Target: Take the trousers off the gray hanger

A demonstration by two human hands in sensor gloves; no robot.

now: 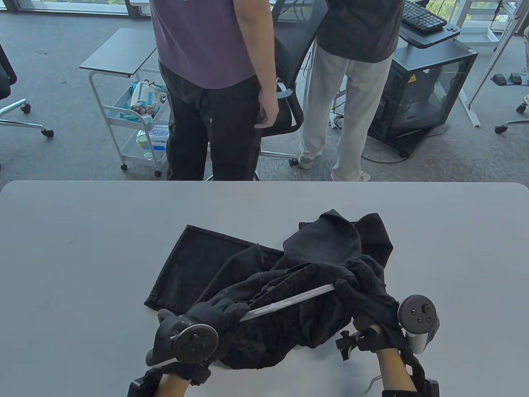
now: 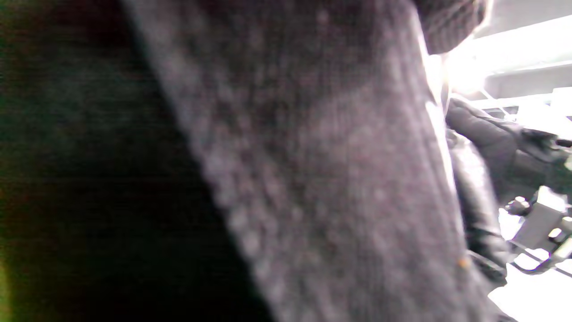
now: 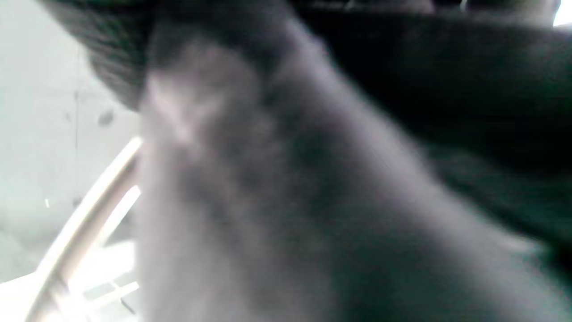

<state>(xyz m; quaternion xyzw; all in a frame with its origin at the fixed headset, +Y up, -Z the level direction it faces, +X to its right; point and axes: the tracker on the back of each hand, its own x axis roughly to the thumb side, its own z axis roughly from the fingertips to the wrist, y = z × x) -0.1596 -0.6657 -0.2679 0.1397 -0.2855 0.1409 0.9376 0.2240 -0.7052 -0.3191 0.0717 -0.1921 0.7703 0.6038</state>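
Where the big pale surface fills the lower half of the table view, a heap of dark trousers lies near its front edge, right of the middle. One flat leg of the trousers spreads out to the left, and the rest is bunched up in soft folds toward the right. Behind the surface, two people stand with their backs turned, next to a black chair and a small white cart with shelves.

A gray hanger pokes out of the cloth as a thin, light bar, slanting up from lower left to upper right. Its right end is tucked under a fold of the trousers.

The left hand, in a dark glove, grips the hanger's lower left end, with its fingers curled around the bar.

The right hand is mostly buried under the cloth at the heap's right side, so I cannot tell how its fingers are set.

Both wrist views are blurry and show mostly dark cloth up close.
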